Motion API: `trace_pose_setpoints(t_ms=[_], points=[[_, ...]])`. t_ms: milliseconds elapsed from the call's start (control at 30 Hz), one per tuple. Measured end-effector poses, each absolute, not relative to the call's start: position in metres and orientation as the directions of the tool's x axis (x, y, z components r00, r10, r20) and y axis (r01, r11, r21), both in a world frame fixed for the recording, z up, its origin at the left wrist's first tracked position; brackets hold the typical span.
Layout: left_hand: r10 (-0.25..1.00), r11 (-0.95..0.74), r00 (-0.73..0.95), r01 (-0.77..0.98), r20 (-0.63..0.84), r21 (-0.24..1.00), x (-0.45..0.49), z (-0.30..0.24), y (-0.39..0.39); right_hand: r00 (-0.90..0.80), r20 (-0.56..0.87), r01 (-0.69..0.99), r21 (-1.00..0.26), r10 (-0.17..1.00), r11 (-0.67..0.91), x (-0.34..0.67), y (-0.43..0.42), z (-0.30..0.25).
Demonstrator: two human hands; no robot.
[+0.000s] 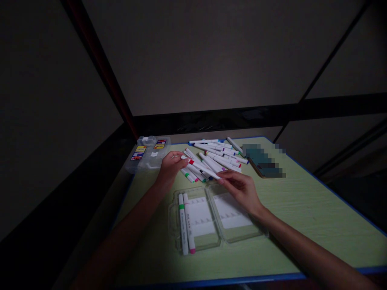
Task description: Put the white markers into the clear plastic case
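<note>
White mkr [203,169] held | L fingers [182,163] + R fingers [227,175] | 2 mkrs [189,223] in case [215,215]

White Against Pale Green

The counter [308,225] is pale green, edged blue. Inside the clear case [215,215]: a green-banded white marker [183,225], a pink-ended white marker [190,227], white inserts [198,217]. Near its far edge: a red-banded white marker [202,167]. Beyond it: white markers [210,147] tipped pink, green, blue and red; a clear box [145,163] labelled yellow and blue.

Left hand [171,168] and right hand [242,188] hold one red-banded marker [202,167]
Two markers [189,225] lie inside an open case [207,240] on the surface [305,209].
</note>
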State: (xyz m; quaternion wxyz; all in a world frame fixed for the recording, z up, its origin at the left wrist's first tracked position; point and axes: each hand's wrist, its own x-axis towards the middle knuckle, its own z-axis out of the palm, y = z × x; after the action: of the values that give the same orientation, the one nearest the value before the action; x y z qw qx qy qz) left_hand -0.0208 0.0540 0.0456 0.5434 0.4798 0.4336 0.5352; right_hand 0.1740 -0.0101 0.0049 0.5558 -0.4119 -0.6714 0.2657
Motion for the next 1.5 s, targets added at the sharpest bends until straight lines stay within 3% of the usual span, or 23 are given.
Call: trace_pose_setpoints(t_ms=[167,333,500,600,867,1333,1500], points=[[0.995,0.003,0.094,-0.159,0.012,0.987,-0.024,0.042,0.057,-0.272,0.729,0.455,-0.478,0.628,0.751,0.178,-0.019,0.008],[0.993,0.039,0.121,-0.209,-0.014,0.977,-0.027,0.038,0.060,-0.518,0.731,0.498,-0.166,0.445,0.851,0.178,-0.027,0.009],[0.987,0.077,0.157,-0.254,-0.037,0.964,-0.028,0.037,0.059,-0.610,0.724,0.487,0.021,0.322,0.873,0.174,-0.027,0.012],[0.987,0.092,0.153,-0.241,-0.056,0.966,-0.027,0.039,0.058,-0.652,0.692,0.473,0.052,0.310,0.879,0.172,-0.026,0.013],[0.982,0.111,0.176,-0.291,-0.061,0.950,-0.029,0.041,0.058,-0.551,0.733,0.501,-0.091,0.398,0.861,0.172,-0.029,0.009],[0.974,0.136,0.211,-0.272,-0.079,0.953,-0.027,0.046,0.056,-0.686,0.645,0.495,0.073,0.338,0.866,0.171,-0.029,0.007],[0.973,0.151,0.208,-0.225,-0.104,0.963,-0.027,0.047,0.056,-0.690,0.624,0.518,0.071,0.367,0.852,0.164,-0.038,0.015]])
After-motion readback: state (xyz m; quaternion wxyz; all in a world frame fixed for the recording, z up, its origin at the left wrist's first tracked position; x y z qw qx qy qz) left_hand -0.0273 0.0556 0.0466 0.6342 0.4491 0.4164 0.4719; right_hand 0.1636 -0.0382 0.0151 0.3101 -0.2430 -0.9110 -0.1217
